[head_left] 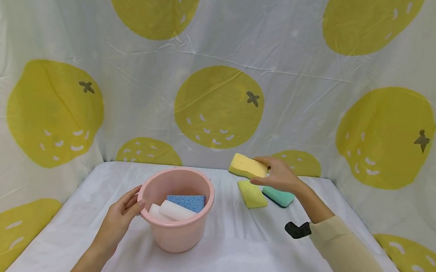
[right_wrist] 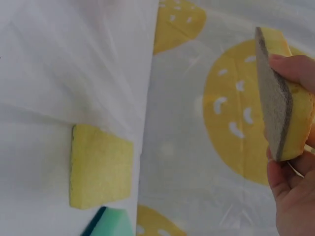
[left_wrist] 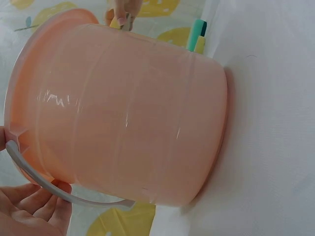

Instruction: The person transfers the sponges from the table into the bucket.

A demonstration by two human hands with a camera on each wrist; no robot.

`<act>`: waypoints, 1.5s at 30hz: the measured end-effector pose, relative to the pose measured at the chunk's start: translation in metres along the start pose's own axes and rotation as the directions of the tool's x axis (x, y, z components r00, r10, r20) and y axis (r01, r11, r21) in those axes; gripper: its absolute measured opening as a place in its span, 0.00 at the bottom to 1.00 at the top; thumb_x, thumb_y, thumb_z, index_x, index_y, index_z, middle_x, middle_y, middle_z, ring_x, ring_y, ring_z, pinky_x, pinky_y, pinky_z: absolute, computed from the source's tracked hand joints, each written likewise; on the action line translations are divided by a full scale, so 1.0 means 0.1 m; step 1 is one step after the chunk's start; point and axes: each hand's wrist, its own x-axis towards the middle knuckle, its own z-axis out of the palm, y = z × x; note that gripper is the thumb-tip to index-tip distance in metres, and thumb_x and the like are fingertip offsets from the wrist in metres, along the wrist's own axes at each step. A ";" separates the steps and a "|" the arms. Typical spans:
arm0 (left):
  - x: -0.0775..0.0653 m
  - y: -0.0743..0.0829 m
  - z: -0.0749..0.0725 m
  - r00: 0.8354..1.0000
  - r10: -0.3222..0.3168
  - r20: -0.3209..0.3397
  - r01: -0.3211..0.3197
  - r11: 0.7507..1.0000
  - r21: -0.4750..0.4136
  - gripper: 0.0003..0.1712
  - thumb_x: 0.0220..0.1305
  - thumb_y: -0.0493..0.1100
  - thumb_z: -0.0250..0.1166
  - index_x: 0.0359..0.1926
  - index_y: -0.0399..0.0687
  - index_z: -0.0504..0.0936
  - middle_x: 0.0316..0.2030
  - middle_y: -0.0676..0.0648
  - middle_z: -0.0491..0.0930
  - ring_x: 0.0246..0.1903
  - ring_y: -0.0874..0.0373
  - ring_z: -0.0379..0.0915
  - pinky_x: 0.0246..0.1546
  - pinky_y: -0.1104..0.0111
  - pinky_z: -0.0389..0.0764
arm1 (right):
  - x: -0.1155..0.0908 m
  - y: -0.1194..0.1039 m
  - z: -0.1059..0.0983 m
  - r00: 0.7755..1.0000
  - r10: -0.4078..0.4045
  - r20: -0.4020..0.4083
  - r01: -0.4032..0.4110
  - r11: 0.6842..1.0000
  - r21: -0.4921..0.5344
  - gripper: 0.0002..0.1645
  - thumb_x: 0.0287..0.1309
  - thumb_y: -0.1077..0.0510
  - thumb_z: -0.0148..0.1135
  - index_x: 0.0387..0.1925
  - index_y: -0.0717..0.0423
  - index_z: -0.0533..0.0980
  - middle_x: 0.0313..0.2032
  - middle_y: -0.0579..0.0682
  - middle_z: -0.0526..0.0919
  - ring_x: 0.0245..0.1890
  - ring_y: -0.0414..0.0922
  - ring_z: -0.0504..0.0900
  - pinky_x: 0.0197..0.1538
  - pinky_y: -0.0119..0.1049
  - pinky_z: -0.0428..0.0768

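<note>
A pink bucket (head_left: 178, 235) stands on the white cloth, its grey handle (left_wrist: 74, 197) hanging down at the side. My left hand (head_left: 118, 215) grips the bucket's rim, thumb over the edge and fingers outside. Inside lie a blue sponge (head_left: 189, 201) and two white blocks (head_left: 176, 211). To the right of the bucket, my right hand (head_left: 280, 176) holds a yellow sponge (head_left: 247, 166) in the air between thumb and fingers. The right wrist view shows its grey-brown scouring side (right_wrist: 273, 101). Below that hand, a second yellow sponge (head_left: 252, 195) and a green sponge (head_left: 279, 196) lie on the cloth.
A white curtain (head_left: 223, 49) printed with big yellow lemons (head_left: 219, 107) stands behind and at both sides of the cloth-covered table (head_left: 240, 262). The green sponge has a dark underside.
</note>
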 end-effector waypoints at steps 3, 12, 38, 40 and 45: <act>0.00 0.00 0.00 1.000 0.004 0.005 -0.004 1.000 -0.003 0.33 0.79 0.45 0.60 0.77 0.38 0.63 0.67 0.33 0.72 0.58 0.63 0.77 0.54 0.78 0.75 | 0.04 -0.12 0.02 0.999 -0.036 0.011 0.036 0.999 0.016 0.45 0.55 0.41 0.77 0.68 0.60 0.75 0.61 0.56 0.80 0.52 0.52 0.78 0.52 0.51 0.76; -0.01 0.04 0.01 1.000 -0.014 -0.001 0.014 1.000 0.011 0.33 0.79 0.46 0.60 0.77 0.39 0.64 0.67 0.34 0.73 0.58 0.62 0.77 0.53 0.78 0.74 | 0.19 -0.47 0.14 0.988 -0.150 0.021 0.149 0.988 0.033 0.43 0.53 0.42 0.78 0.66 0.56 0.77 0.57 0.47 0.82 0.49 0.47 0.78 0.53 0.56 0.77; 0.00 0.04 0.00 1.000 -0.017 -0.001 0.017 1.000 0.005 0.34 0.79 0.46 0.60 0.77 0.38 0.63 0.67 0.33 0.72 0.57 0.62 0.77 0.53 0.79 0.74 | 0.58 -1.25 0.60 0.908 -0.385 0.166 0.380 0.923 0.063 0.38 0.57 0.41 0.75 0.64 0.55 0.78 0.52 0.44 0.82 0.49 0.40 0.77 0.50 0.41 0.79; 0.00 0.03 0.00 1.000 -0.020 0.000 0.020 1.000 0.005 0.34 0.79 0.46 0.60 0.77 0.37 0.63 0.67 0.33 0.72 0.57 0.63 0.77 0.53 0.79 0.74 | 0.59 -1.27 0.63 0.904 -0.391 0.173 0.387 0.920 0.056 0.37 0.57 0.41 0.75 0.63 0.55 0.79 0.52 0.44 0.82 0.50 0.39 0.77 0.51 0.41 0.78; 0.00 0.02 0.00 1.000 -0.016 0.000 0.016 1.000 0.004 0.33 0.79 0.46 0.60 0.77 0.37 0.63 0.67 0.33 0.72 0.58 0.61 0.77 0.53 0.78 0.75 | 0.61 -1.29 0.69 0.898 -0.399 0.187 0.399 0.916 0.042 0.37 0.56 0.42 0.75 0.63 0.55 0.79 0.53 0.44 0.83 0.50 0.39 0.77 0.51 0.38 0.77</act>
